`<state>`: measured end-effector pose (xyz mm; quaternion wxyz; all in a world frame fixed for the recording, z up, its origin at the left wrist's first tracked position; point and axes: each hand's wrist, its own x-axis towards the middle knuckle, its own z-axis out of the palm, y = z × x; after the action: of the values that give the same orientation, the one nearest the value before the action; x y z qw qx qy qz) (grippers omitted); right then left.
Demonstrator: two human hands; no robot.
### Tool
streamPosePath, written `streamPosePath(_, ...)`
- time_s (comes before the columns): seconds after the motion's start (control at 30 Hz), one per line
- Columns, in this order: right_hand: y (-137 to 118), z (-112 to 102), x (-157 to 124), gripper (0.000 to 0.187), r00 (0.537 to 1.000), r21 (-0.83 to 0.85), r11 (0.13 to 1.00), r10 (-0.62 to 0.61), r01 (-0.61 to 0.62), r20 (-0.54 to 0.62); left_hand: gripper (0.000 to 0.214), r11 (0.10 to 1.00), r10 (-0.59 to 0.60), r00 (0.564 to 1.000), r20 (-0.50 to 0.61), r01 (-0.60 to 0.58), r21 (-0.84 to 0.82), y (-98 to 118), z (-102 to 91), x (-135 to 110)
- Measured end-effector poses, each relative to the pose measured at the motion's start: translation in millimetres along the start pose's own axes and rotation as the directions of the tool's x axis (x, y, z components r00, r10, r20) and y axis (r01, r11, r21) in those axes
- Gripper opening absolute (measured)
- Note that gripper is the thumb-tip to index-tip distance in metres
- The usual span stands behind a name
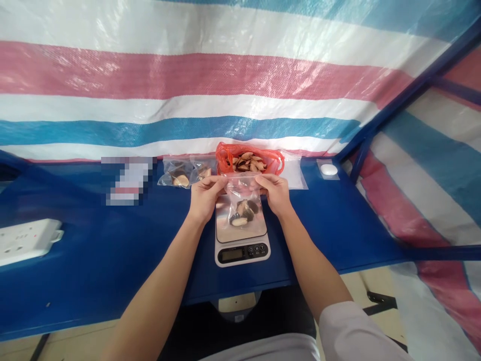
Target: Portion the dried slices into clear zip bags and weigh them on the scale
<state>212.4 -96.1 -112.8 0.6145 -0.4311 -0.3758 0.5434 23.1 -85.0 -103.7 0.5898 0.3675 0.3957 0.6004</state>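
A clear zip bag (240,198) with several dark-and-pale dried slices in its lower part hangs over a digital kitchen scale (242,252). My left hand (205,198) pinches the bag's top left corner, and my right hand (274,193) pinches the top right corner. The bag's top edge is stretched between them. Whether the bag's bottom touches the scale's metal plate, I cannot tell. Just behind the hands lies a red mesh bag (221,159), spread around a heap of brown dried slices (248,163).
Two filled clear bags (179,175) lie left of the mesh bag. Clear plastic bags (296,173) lie to its right, then a white oval object (329,170). A power strip (30,240) sits at the left of the blue table (143,250). Striped sheeting (188,75) encloses the back and right.
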Motion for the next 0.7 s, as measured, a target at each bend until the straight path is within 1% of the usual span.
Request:
streamPosePath(0.13, 1, 1, 0, 0.030, 1.000, 0.019, 1.000, -0.010, 0.010, -0.017, 0.031, 0.997, 0.073, 0.997, 0.018, -0.074, 0.029, -8, -5.4, 3)
streamPosePath(0.27, 2, 1, 0, 0.033, 1.000, 0.032, 0.999, -0.006, 0.006, 0.005, 0.027, 0.988, 0.140, 0.989, 0.049, -0.143, 0.063, -12, -8.5, 4)
streamPosePath(0.37, 3, 0, 1, 0.035, 1.000, 0.013, 1.000, 0.008, -0.009, 0.022, 0.030, 0.986, 0.138, 0.990, 0.033, -0.140, 0.093, -11, -7.4, 2)
streamPosePath(0.53, 3, 3, 0, 0.033, 1.000, 0.007, 1.000, 0.016, -0.016, 0.014, 0.032, 0.980, 0.110, 0.994, 0.023, -0.113, 0.164, -9, -4.7, -2)
streamPosePath(0.7, 4, 5, -2, 0.031, 1.000, 0.004, 1.000, 0.011, -0.011, 0.013, 0.032, 0.972, 0.151, 0.988, 0.036, -0.155, 0.177, -11, -5.1, 0)
